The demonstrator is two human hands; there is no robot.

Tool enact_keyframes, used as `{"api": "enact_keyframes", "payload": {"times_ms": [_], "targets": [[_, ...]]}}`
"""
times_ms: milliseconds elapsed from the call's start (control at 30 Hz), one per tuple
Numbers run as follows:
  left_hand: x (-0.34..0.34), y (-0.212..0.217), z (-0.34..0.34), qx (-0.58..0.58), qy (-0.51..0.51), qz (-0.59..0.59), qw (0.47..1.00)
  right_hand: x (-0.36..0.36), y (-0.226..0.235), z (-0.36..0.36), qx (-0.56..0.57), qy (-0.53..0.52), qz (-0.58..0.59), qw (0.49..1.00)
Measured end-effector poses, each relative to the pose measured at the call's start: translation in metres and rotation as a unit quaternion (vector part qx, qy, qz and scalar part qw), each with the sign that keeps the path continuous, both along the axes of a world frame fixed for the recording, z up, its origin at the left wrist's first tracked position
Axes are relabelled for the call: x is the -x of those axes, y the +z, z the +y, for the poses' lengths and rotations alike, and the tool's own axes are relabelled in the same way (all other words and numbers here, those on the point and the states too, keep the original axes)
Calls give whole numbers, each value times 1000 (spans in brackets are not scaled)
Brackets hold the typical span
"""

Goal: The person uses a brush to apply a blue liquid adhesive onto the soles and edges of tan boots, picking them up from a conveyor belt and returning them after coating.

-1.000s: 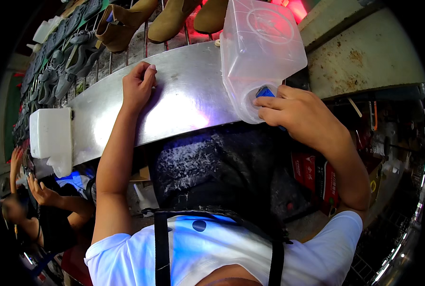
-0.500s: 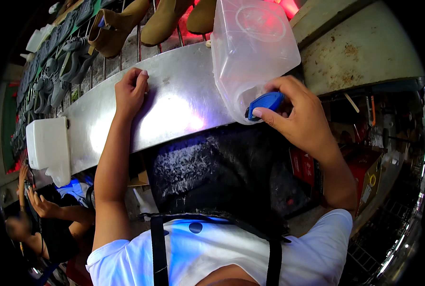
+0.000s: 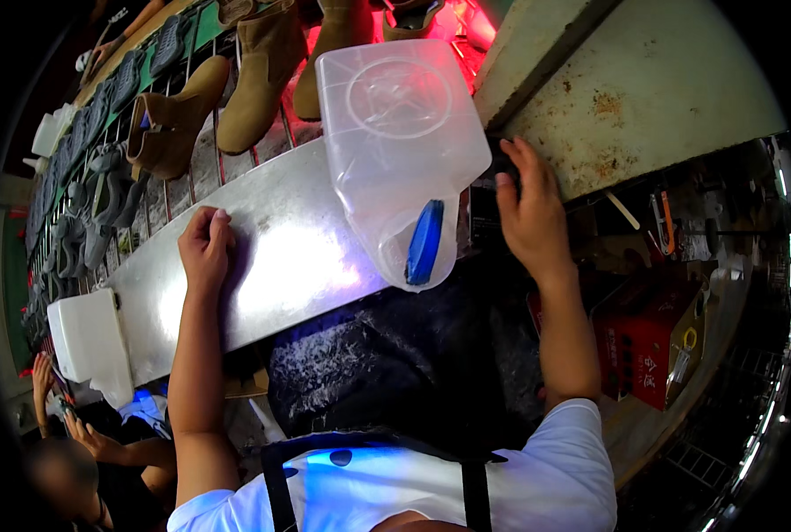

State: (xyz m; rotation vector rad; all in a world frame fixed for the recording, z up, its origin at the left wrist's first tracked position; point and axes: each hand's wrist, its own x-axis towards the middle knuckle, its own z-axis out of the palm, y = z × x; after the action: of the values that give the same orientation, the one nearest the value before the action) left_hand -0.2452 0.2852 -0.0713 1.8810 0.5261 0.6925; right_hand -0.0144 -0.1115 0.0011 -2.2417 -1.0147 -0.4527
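Note:
A translucent plastic jug [image 3: 404, 168] with a cut-open end stands on the shiny metal bench [image 3: 280, 239]. In its opening lies a blue object [image 3: 424, 242], narrow and rounded, that looks like the back of a small brush; its underside is hidden. Just to the right of the jug, my right hand [image 3: 533, 208] hovers with fingers apart and nothing in it. My left hand [image 3: 206, 248] is loosely curled at the bench on the left, with nothing seen between its fingers.
Tan ankle boots [image 3: 258, 75] and grey shoe pieces [image 3: 107, 191] sit on a metal rack beyond the bench. A white container [image 3: 89, 335] stands at its left end, near another person's hand [image 3: 89, 441]. A rust-spotted panel [image 3: 652, 97] and red box [image 3: 648, 332] are at right.
My right hand has let go of the blue object, which now rests in the jug's opening, and has drawn back to the right. The head view has shifted.

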Motion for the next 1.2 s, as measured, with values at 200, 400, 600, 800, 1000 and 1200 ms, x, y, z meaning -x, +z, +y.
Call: {"api": "enact_keyframes", "payload": {"times_ms": [200,400,600,800,1000,1200], "targets": [[1,-1,3,1,16,10,1000,-23,-10,16,58,14,-60,996],[3,-2,7,-6,18,7,1000,-19,-3,19,41,25,-15,999],[3,1,4,3,22,1,1000,-6,8,0,-72,27,58,995],[7,4,3,-8,22,14,1000,4,12,-14,-84,32,16,996],[8,6,3,49,27,-27,998,10,-1,-24,-84,31,74,993],[8,11,3,58,37,-14,998,11,-13,-19,-69,40,115,990]]}}
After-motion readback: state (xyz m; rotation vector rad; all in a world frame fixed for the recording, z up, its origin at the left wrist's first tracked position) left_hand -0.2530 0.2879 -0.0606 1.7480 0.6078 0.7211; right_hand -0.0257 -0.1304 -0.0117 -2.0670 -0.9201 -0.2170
